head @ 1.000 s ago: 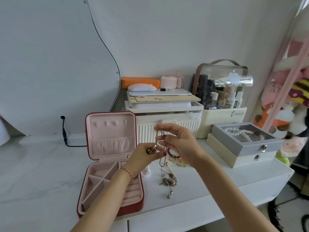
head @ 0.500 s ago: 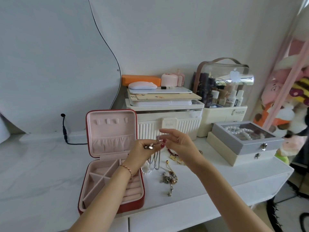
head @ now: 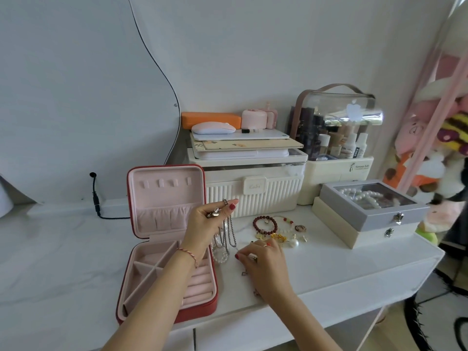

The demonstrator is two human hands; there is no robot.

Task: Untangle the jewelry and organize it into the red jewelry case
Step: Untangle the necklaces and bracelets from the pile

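Observation:
The red jewelry case (head: 202,309) lies open on the white table, its pink lid (head: 164,198) upright and its compartments bare. My left hand (head: 207,224) is raised just right of the lid and grips silver chains (head: 228,234) that hang down from it, with a small charm in its fingers. My right hand (head: 263,264) is down on the table, fingers curled and pinching part of the tangle; what lies under it is hidden. A clear bead bracelet (head: 220,257) lies under the chains. A red bead bracelet (head: 264,225), gold pieces (head: 278,236) and a pearl (head: 293,243) lie behind my right hand.
A ribbed cream storage box (head: 253,196) with stacked items stands behind the jewelry. A cosmetics organizer (head: 336,138) is at the back right. A grey box with pearls (head: 367,209) sits on a cream box at the right. A black cable (head: 97,198) runs along the wall.
My right hand let go of the chains' top and dropped to the table, pinching the lower tangle. My left hand stayed raised holding the chains, which now hang lower.

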